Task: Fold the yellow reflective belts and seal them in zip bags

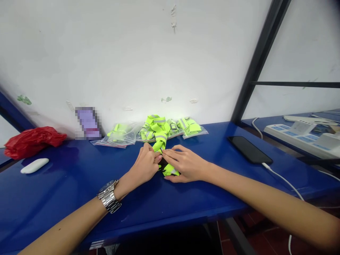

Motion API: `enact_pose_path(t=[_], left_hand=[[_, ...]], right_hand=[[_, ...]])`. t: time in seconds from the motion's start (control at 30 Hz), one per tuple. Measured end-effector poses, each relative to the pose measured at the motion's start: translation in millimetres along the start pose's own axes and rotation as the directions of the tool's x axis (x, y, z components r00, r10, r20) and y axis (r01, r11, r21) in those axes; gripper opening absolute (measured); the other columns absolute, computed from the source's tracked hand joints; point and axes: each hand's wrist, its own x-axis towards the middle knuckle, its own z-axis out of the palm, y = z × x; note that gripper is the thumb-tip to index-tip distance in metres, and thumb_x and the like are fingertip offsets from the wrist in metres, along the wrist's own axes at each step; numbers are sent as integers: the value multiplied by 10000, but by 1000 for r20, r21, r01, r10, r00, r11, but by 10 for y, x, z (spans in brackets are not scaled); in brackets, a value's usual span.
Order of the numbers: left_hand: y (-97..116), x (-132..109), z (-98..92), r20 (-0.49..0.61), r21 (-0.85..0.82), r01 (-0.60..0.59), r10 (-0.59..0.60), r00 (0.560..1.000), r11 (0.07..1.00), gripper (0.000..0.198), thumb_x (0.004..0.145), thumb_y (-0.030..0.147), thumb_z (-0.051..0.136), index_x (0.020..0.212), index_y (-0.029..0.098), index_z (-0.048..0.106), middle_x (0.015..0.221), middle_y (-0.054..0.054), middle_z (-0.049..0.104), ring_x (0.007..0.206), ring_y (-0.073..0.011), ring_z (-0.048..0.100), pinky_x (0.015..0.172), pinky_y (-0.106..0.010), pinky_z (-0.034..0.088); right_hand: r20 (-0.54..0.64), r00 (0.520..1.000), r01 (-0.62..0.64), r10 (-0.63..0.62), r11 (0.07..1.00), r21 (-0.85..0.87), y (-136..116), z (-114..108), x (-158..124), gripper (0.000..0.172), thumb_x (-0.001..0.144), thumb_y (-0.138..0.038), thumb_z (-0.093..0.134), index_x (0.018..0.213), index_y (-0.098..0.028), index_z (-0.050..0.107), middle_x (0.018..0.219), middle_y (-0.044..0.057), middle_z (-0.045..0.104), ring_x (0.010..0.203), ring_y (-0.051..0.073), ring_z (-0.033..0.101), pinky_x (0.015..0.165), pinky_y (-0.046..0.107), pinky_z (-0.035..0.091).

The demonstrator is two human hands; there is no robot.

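Both my hands meet over a neon-yellow reflective strap with a grey stripe, near the middle of the blue table. My left hand, below a wrist with a metal watch, pinches the strap with thumb and fingers. From the right, my right hand closes on the same strap, its fingertips beside the left ones. A folded end of the strap and a dark part show between the hands; the fingers partly hide them. Beyond, the strap runs up onto a loose yellow heap against the wall.
Clear plastic bags with yellow straps lie along the wall, another bag to their right. A red plastic bag and a white case are left. A cabled phone and power strip are right. A blurred phone leans on the wall.
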Motion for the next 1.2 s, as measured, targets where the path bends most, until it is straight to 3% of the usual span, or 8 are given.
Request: enact_pose_path(t=[0.17,0.3,0.43,0.73,0.9,0.97,1.03,1.2], left_hand=[[-35,-75,50,-35,220,-42,51,998,975,365,981,261,320,877,159,654,772,-67,530,747,-201,505,699,-338,432],[-95,-216,23,13,134,-80,79,997,988,405,1019,331,230,1137,183,587,836,-53,576,739,-172,576,659,-285,451],[-150,-369,-19,56,48,-124,122,991,991,384,1010,408,303,1307,206,441,1097,-95,621,958,-214,618,784,-338,493],[-223,-222,-5,23,110,-246,245,969,963,287,1019,314,281,1046,163,523,928,-83,610,810,-204,600,705,-316,471],[-192,-145,-56,71,72,-202,197,978,977,225,1004,239,306,901,175,495,857,-62,585,720,-182,578,660,-294,434],[-184,-126,-55,79,90,-191,184,980,978,204,996,224,312,899,179,485,858,-65,585,724,-188,580,656,-297,424],[-173,-100,-52,89,109,-185,175,980,977,196,990,219,310,901,182,481,870,-71,589,745,-200,588,659,-304,415],[-125,-8,-132,172,61,-102,90,981,993,178,959,197,315,881,184,474,806,-61,603,707,-209,585,635,-302,383]], right_hand=[[128,992,2,3,999,-40,22,-23,45,615,943,-540,431,1213,5,525,1098,227,627,954,282,606,861,407,411],[174,983,-73,66,997,32,63,-29,85,502,967,-509,399,1107,-63,583,961,150,658,787,224,608,822,376,411],[133,972,-217,192,955,202,118,19,55,401,976,-457,428,1133,-140,616,955,116,695,764,203,626,764,327,412],[173,859,-508,482,756,413,123,-20,73,382,1007,-418,362,1171,-204,633,964,56,735,820,192,665,734,287,395],[134,852,-523,506,808,271,59,-136,77,547,955,-583,369,1354,-218,450,1097,95,672,916,244,617,851,393,369],[79,889,-456,450,865,210,61,-100,62,570,903,-597,482,1302,-191,495,1134,124,638,946,259,598,853,394,362],[54,904,-424,424,876,228,83,-27,56,409,940,-473,495,1179,-148,562,1052,125,636,902,232,591,792,340,376],[8,847,-479,532,754,449,136,89,119,180,938,-238,490,839,-131,596,754,39,594,668,138,517,629,243,330]])
